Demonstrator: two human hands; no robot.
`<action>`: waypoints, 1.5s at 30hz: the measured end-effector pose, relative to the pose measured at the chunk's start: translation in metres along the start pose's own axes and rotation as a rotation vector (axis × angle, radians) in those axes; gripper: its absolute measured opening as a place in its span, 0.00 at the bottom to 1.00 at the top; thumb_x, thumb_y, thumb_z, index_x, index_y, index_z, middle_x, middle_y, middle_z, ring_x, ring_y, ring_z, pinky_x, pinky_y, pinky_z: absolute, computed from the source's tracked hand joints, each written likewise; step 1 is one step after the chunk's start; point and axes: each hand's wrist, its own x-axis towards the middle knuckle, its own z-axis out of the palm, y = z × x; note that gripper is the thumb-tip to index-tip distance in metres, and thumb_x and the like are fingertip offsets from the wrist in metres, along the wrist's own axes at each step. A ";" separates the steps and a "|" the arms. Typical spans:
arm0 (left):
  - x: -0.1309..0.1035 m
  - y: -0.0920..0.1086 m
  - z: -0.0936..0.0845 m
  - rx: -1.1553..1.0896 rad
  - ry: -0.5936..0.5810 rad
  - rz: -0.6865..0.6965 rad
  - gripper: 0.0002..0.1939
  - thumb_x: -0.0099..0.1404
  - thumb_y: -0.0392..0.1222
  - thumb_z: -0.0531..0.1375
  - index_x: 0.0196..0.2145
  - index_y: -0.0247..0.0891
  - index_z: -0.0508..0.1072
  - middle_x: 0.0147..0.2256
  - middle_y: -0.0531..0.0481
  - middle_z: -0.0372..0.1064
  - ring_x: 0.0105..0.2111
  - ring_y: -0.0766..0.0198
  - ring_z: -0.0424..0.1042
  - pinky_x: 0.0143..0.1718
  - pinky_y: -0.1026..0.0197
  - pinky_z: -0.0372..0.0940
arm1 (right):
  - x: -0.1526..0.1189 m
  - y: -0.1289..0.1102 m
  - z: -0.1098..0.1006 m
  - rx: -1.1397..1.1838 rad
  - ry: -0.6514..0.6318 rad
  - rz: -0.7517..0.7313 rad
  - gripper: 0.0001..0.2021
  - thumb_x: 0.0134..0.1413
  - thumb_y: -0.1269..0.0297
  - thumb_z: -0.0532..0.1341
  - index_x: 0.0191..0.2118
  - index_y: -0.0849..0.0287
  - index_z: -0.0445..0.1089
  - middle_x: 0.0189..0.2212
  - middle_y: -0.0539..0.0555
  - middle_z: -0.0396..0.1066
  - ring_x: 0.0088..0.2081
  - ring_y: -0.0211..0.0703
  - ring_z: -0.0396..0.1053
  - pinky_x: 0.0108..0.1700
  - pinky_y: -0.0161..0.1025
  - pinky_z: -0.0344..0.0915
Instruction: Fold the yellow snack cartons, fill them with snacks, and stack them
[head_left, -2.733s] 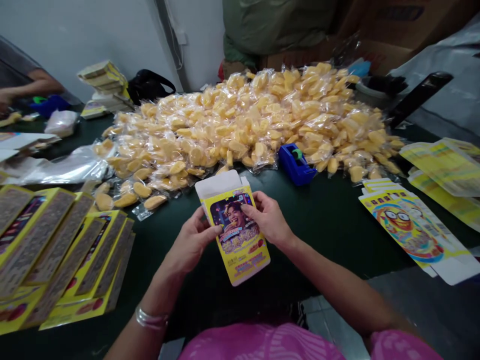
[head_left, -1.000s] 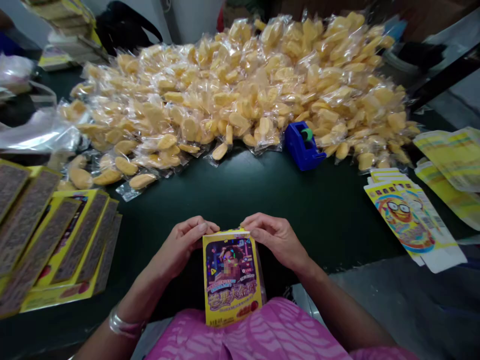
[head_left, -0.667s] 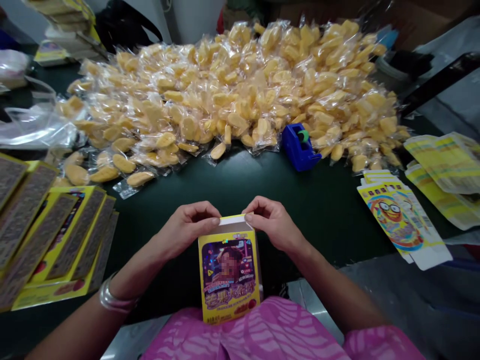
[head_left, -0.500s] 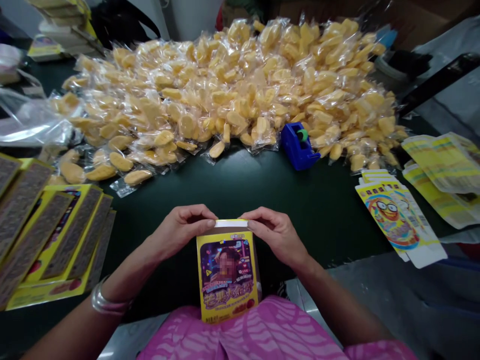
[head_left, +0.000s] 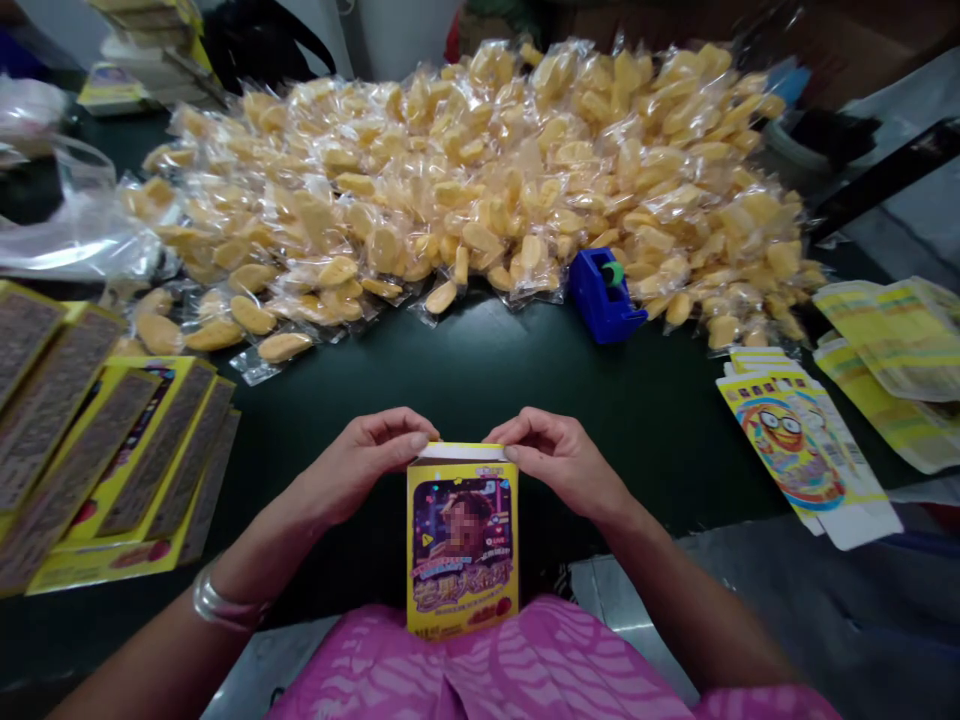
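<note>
A yellow printed box [head_left: 463,550] stands upright at the table's near edge, against the pink clothing. Its top flap, with a white edge, is raised a little. My left hand [head_left: 375,455] pinches the flap's left end between thumb and fingers. At the right end, my right hand [head_left: 559,460] holds the same flap in a pinch. Beyond the hands lies a wide heap of wrapped yellow pieces [head_left: 465,190]. A blue tape dispenser [head_left: 606,298] with a green core sits at the heap's front edge.
Yellow cartons [head_left: 135,450] lean in a row at the left. Flat printed cards [head_left: 802,440] and yellow pouches [head_left: 892,350] lie at the right. Clear plastic bags [head_left: 82,230] are at the far left, and a stack of packs [head_left: 150,50] stands behind them.
The view has shifted slightly, so the table's contents appear a little further right. The box stands straighter, and both hands still hold its flap.
</note>
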 end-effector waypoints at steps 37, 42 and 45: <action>-0.015 0.013 0.010 0.406 0.046 0.160 0.18 0.52 0.54 0.68 0.23 0.37 0.71 0.21 0.55 0.66 0.24 0.67 0.63 0.26 0.65 0.59 | -0.028 0.002 0.008 -0.247 0.093 -0.142 0.03 0.56 0.65 0.65 0.37 0.57 0.75 0.38 0.53 0.77 0.40 0.42 0.75 0.40 0.37 0.72; -0.007 0.009 0.011 0.405 0.053 0.176 0.16 0.52 0.52 0.68 0.22 0.37 0.72 0.21 0.55 0.66 0.24 0.67 0.62 0.27 0.64 0.58 | -0.026 0.002 0.007 -0.262 0.104 -0.119 0.05 0.56 0.64 0.64 0.38 0.56 0.74 0.38 0.54 0.77 0.38 0.43 0.75 0.39 0.37 0.72; -0.008 0.006 0.014 0.471 0.095 0.233 0.14 0.56 0.50 0.65 0.23 0.37 0.72 0.21 0.55 0.66 0.24 0.67 0.62 0.26 0.65 0.57 | -0.027 0.003 0.006 -0.278 0.105 -0.120 0.05 0.56 0.64 0.64 0.39 0.56 0.74 0.38 0.54 0.77 0.38 0.43 0.75 0.40 0.38 0.72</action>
